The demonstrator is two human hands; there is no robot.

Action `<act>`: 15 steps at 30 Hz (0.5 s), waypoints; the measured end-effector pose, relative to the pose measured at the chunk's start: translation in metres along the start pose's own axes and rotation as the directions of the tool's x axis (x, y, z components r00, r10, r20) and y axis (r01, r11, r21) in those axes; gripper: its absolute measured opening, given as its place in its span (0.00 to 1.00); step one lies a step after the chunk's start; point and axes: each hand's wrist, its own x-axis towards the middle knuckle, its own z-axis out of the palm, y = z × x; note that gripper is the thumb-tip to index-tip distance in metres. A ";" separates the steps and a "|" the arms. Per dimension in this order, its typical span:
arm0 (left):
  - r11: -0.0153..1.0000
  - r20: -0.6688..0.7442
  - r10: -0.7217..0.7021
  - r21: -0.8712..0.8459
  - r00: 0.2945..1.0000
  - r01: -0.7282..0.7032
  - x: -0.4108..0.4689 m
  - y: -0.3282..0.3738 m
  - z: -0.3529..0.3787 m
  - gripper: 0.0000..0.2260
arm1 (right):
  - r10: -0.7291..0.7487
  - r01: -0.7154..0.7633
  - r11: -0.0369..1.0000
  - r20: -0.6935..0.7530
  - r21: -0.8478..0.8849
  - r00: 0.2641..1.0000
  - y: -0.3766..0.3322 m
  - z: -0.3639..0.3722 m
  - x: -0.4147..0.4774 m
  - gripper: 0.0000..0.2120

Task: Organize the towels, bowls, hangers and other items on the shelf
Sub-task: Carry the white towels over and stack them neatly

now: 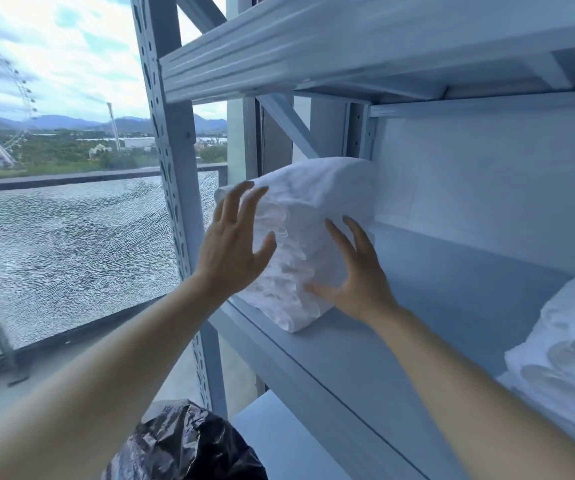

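White folded towel stack (313,220) between both grips, on the grey shelf (417,306); left grip (234,251) apart, fingers straight at the stack's left face; right grip (358,285) splayed flat on its near face; second towel pile (563,341) well right of the right grip.

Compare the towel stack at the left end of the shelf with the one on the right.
The left stack has the left hand and right hand against its sides, fingers spread. The right stack is untouched. The left stack shows whole, while the right stack is cut off by the picture's edge. Both are folded white towels on the same shelf, set apart from each other.
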 end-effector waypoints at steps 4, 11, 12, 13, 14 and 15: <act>0.998 0.117 0.044 0.041 0.992 -0.049 0.013 0.016 0.017 0.31 | -0.033 0.049 0.992 0.135 -0.115 0.990 0.004 -0.001 0.012 0.60; 0.990 0.170 0.059 0.115 0.984 -0.079 0.013 0.011 0.039 0.37 | -0.058 0.066 0.998 0.238 -0.025 0.970 0.014 0.009 0.020 0.63; 0.990 0.177 0.056 0.118 0.983 -0.078 0.014 0.008 0.040 0.37 | -0.065 0.069 0.998 0.231 -0.009 0.971 0.014 0.013 0.021 0.63; 0.990 0.178 0.055 0.118 0.982 -0.077 0.015 0.005 0.041 0.37 | -0.072 0.074 0.997 0.224 0.000 0.972 0.013 0.016 0.022 0.63; 0.991 0.174 0.057 0.111 0.983 -0.077 0.016 0.002 0.041 0.36 | -0.078 0.079 0.997 0.216 0.005 0.973 0.012 0.020 0.024 0.63; 0.992 0.165 0.061 0.101 0.984 -0.078 0.016 0.000 0.041 0.36 | -0.083 0.083 0.997 0.210 0.008 0.974 0.012 0.023 0.025 0.63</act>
